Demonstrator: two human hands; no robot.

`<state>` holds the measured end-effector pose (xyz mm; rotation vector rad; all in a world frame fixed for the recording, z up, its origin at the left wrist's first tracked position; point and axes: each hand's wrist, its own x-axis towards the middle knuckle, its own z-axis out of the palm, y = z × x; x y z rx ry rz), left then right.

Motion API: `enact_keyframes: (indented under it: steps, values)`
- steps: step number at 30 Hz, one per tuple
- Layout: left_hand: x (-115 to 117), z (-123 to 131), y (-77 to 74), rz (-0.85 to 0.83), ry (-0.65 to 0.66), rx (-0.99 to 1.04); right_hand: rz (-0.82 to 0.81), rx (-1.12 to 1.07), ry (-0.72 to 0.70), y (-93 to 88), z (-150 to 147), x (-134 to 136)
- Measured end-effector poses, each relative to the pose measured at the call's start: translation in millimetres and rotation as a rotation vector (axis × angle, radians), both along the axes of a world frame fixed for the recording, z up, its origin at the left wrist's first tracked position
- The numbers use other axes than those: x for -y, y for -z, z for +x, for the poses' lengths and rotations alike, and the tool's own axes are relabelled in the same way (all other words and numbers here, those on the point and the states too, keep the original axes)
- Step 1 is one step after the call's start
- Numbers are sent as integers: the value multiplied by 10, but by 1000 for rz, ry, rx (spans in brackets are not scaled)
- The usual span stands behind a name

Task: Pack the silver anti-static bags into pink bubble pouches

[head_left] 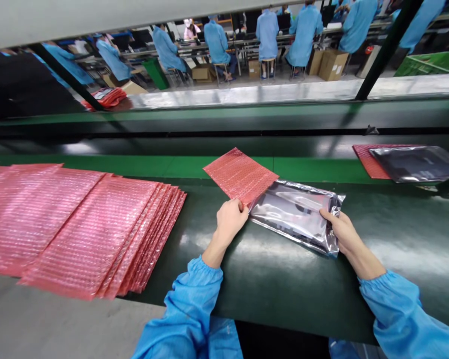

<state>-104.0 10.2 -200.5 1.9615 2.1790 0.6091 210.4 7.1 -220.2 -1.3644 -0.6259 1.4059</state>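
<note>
The room (243, 82) ahead of you is big and busy. People in blue coats (219, 42) are there, and some sit on stools (268, 60) with their backs to you. Brown boxes (333, 65) stand on the floor by them, and a green crate (434, 65) is off to the right. Two dark posts (389, 50) lean across your view. A pale, shiny ledge (254, 93) runs from side to side.

Nearer to you is a long, dark green surface (269, 279). Light makes white patches on it. A brighter green strip (307, 168) runs along its far side.

On your left, a big pile of pink bubble bags (78, 229) is spread out like cards. Far to your right, a dark shiny packet (419, 162) lies partly on top of a red bubble sheet (372, 162).

In front of you is a shiny clear bag (295, 214) with something flat and dark inside. Its left end meets the corner of one red bubble bag (241, 174). You cannot tell if it goes in.

Your left hand (230, 217) pinches that corner. Your right hand (342, 232) grips the shiny bag's right end, thumb on top.
</note>
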Motion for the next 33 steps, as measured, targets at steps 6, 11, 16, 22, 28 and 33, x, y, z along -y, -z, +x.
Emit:
enact_keyframes:
  steps: [6,11,16,22,28,33]
  values:
    - [-24,-113,-24,-16,196,52,9,48,63,5,41,-56]
    - [6,-167,-50,9,349,73,-35,61,17,-47,187,-131]
    - [36,-150,-71,-10,445,107,-13,56,17,-22,189,-136]
    - [37,-122,-104,-56,472,155,19,121,83,64,170,-134]
    - [61,-82,-189,-43,408,180,64,122,174,77,184,-164]
    - [113,-9,-258,-4,355,167,46,137,220,100,212,-178]
